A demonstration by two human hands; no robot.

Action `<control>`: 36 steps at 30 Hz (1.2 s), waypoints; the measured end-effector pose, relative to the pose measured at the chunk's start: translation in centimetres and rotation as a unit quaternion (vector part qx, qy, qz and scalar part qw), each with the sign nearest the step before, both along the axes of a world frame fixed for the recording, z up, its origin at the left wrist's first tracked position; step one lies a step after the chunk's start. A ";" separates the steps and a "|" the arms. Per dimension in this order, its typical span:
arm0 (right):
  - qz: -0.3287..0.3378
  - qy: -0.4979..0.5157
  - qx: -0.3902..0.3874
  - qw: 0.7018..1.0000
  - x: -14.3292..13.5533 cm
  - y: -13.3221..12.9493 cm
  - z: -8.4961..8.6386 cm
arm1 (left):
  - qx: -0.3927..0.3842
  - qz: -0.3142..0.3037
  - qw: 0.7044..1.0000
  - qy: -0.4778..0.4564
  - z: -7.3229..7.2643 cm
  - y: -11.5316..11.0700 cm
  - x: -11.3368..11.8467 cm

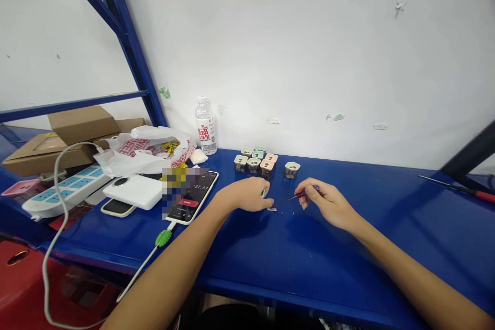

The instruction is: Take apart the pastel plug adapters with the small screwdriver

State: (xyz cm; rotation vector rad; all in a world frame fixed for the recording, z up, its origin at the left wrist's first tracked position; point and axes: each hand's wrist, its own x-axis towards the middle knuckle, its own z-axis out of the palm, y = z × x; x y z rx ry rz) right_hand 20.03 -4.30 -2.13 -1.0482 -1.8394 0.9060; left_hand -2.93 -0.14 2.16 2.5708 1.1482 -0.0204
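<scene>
My right hand (323,201) is closed round a small screwdriver (297,195) with a reddish handle, its thin shaft pointing left just above the table. To the left, my left hand (249,194) is curled palm down, with a sliver of something pale green (263,193) showing between thumb and fingers. Most of that thing is hidden. By the left thumb lies a small white-and-dark piece (272,209). A tiny dark bit (282,213) sits on the table between the hands. Behind them stand several small boxy units (267,166) with pastel tops, and a single pale one (292,169) apart from the group.
On the blue table (278,268) lie a phone (199,198) with a cable, a white power bank (133,191), a power strip (67,188), a plastic bag (127,152) and a cardboard box (42,154). A water bottle (205,129) stands by the wall. Another screwdriver (460,187) lies far right.
</scene>
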 end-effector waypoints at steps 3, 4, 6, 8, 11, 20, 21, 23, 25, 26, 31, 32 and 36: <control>-0.003 0.005 0.005 1.000 0.1 0.0 0.1 | 0.022 -0.013 1.000 -0.004 -0.4 0.0 0.1; -0.004 0.006 0.007 1.000 0.1 0.1 0.1 | 0.030 -0.025 0.999 -0.007 -0.4 -0.1 0.1; -0.005 0.007 0.008 1.000 0.1 0.1 0.1 | 0.051 -0.047 0.998 -0.011 -0.5 -0.2 0.2; -0.006 0.007 0.009 1.000 0.1 0.1 0.1 | 0.069 -0.061 0.996 -0.007 -0.7 -0.2 0.3; -0.006 0.007 0.009 1.000 0.1 0.1 0.2 | 0.079 -0.069 0.994 0.006 -1.1 -0.1 0.5; -0.025 0.000 0.041 0.999 0.4 0.0 0.5 | 0.075 -0.078 0.994 -0.013 -1.6 0.2 0.7; -0.036 0.001 0.053 0.998 0.6 0.0 0.7 | 0.071 -0.078 0.994 -0.019 -1.6 0.3 0.7; -0.062 0.008 0.083 0.995 0.9 0.0 1.1 | 0.064 -0.080 0.994 -0.035 -1.6 0.4 0.7; -0.082 0.019 0.110 0.990 1.1 -0.1 1.6 | 0.064 -0.081 0.993 -0.058 -1.5 0.4 0.9; -0.086 0.011 0.124 0.988 1.1 -0.3 1.8 | 0.066 -0.082 0.992 -0.069 -1.5 0.3 1.0; -0.056 -0.177 0.195 0.963 0.1 -1.0 1.9 | 0.073 -0.091 0.983 -0.138 -1.4 -0.4 1.8; -0.049 -0.208 0.196 0.957 -0.2 -1.1 1.6 | 0.068 -0.089 0.982 -0.149 -1.4 -0.6 1.9; -0.053 -0.261 0.191 0.945 -1.1 -1.1 0.6 | 0.045 -0.066 0.983 -0.167 -1.4 -1.0 2.3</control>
